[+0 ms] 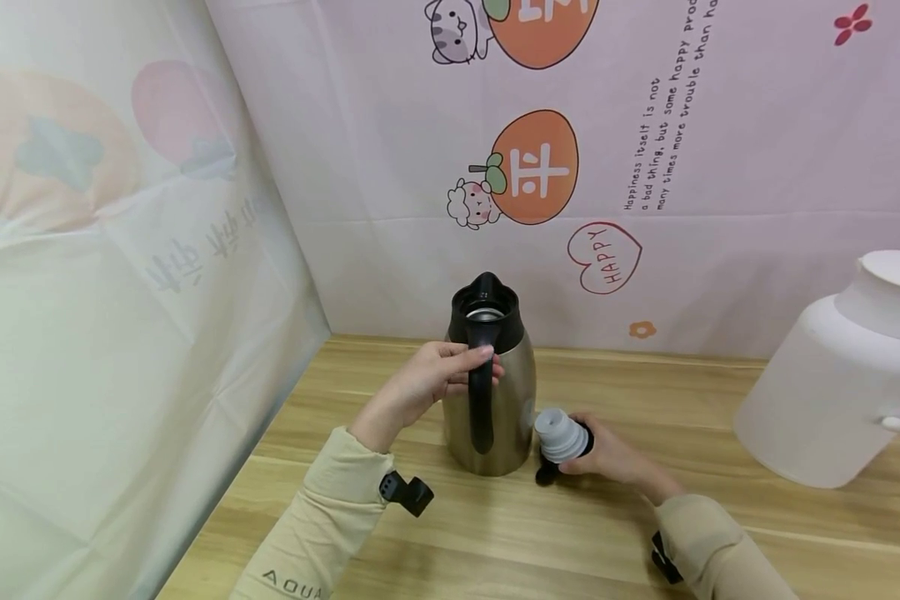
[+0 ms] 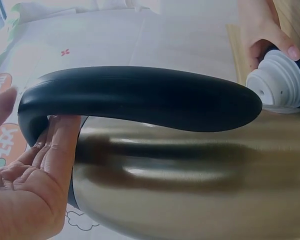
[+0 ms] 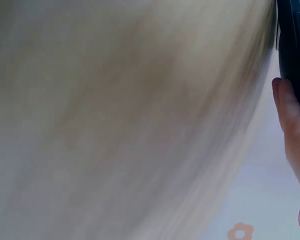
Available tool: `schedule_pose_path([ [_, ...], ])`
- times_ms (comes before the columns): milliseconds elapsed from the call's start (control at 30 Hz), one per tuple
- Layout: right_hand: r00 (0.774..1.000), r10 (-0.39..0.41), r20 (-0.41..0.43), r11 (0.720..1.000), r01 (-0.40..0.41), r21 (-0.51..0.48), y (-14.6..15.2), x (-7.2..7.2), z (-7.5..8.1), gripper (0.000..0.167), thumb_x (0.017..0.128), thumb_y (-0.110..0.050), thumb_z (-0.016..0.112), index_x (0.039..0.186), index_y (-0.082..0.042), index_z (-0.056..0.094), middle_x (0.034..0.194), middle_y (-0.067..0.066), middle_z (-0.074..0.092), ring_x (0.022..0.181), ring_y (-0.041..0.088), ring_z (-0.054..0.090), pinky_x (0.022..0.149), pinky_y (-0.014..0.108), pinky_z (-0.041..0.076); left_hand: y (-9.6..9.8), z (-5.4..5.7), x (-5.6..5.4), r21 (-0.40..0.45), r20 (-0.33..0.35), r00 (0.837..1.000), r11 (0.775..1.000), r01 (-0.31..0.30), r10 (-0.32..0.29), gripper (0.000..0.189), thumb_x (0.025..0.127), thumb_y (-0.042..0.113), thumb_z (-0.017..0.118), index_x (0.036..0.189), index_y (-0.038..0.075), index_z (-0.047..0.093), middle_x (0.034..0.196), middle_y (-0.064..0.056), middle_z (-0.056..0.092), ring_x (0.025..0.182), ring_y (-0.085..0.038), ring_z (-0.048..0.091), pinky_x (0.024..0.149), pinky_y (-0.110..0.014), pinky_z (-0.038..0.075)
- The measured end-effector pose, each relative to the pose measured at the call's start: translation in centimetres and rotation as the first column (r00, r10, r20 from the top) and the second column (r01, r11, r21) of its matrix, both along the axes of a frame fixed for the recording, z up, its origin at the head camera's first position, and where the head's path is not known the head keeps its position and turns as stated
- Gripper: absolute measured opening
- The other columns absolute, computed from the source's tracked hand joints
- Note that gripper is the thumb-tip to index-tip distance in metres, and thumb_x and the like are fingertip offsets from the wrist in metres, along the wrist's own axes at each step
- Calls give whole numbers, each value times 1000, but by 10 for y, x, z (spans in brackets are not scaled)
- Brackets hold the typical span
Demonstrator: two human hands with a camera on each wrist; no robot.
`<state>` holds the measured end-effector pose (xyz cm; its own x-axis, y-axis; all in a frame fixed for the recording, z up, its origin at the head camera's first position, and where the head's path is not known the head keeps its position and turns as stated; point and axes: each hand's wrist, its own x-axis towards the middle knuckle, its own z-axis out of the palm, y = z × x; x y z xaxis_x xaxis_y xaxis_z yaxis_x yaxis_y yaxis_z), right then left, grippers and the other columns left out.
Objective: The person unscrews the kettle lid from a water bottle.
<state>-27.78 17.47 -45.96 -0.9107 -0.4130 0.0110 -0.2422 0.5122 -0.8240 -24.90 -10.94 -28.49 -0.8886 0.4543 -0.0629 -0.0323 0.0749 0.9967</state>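
A steel vacuum jug point(image 1: 521, 408) with a black collar stands upright on the wooden table, its mouth uncovered. My left hand point(image 1: 435, 379) holds its black handle point(image 2: 140, 95); the fingers pass through the loop and the thumb lies over the outside. Beside the jug, low over the table, my right hand point(image 1: 600, 454) grips a stopper lid point(image 1: 561, 433) with a white ribbed plug and black rim. Its plug faces up in the head view. In the right wrist view the right hand point(image 3: 295, 125) touches the black part point(image 3: 295, 60). A close, blurred surface fills most of that view.
A large white pitcher point(image 1: 802, 400) stands on the table point(image 1: 450, 533) at the right. A printed cloth point(image 1: 382, 250) hangs behind the table, and another pale cloth point(image 1: 120, 375) drapes along the left side.
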Motion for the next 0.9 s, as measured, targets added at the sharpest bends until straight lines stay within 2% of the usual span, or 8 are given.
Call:
schedule_pose_path([
  [100, 1000, 25, 14, 1000, -25, 15, 2, -2, 0, 81, 71, -18, 82, 133, 9, 38, 120, 22, 56, 109, 29, 54, 91, 36, 43, 1, -1, 0, -9, -18, 1000, 1000, 3, -3, 35, 95, 14, 57, 119, -10, 58, 99, -4, 71, 87, -5, 66, 97, -33, 51],
  [267, 993, 92, 73, 996, -92, -15, 4, -6, 2, 82, 71, -12, 81, 134, 12, 34, 126, 26, 52, 116, 36, 50, 96, 41, 41, 2, -2, 0, -12, -30, 999, 1000, -19, 19, 32, 93, 13, 59, 116, -10, 59, 92, 1, 71, 87, -7, 66, 98, -35, 50],
  [400, 991, 80, 103, 997, -80, -4, 3, -8, 1, 84, 68, -9, 80, 134, 15, 34, 127, 29, 48, 118, 39, 47, 100, 47, 39, 3, -2, 1, -5, -43, 998, 999, -35, 35, 31, 92, 11, 59, 114, -10, 60, 88, 3, 71, 86, -8, 66, 95, -34, 52],
  [533, 990, 20, 142, 999, -25, 38, -1, -6, 3, 85, 73, -19, 80, 137, 13, 34, 128, 29, 46, 119, 39, 46, 101, 53, 37, 4, -2, 3, 5, -52, 997, 999, -51, 51, 32, 91, 11, 61, 114, -11, 61, 85, 4, 71, 84, -7, 66, 93, -33, 53],
  [700, 994, -66, 83, 992, 56, 113, -8, -2, 5, 84, 75, -32, 80, 134, 13, 40, 122, 29, 45, 111, 36, 47, 95, 54, 41, 5, -2, 5, 2, -60, 995, 997, -80, 80, 31, 90, 13, 62, 109, -10, 63, 81, 8, 71, 84, -5, 65, 91, -31, 53],
  [900, 996, -87, -13, 995, 87, 58, -14, -4, -1, 75, 74, -20, 82, 127, 16, 42, 120, 30, 51, 111, 38, 53, 96, 52, 43, 6, -2, 8, 18, -51, 992, 994, -111, 111, 32, 90, 12, 62, 110, -12, 62, 77, 12, 69, 82, -4, 65, 89, -29, 53],
])
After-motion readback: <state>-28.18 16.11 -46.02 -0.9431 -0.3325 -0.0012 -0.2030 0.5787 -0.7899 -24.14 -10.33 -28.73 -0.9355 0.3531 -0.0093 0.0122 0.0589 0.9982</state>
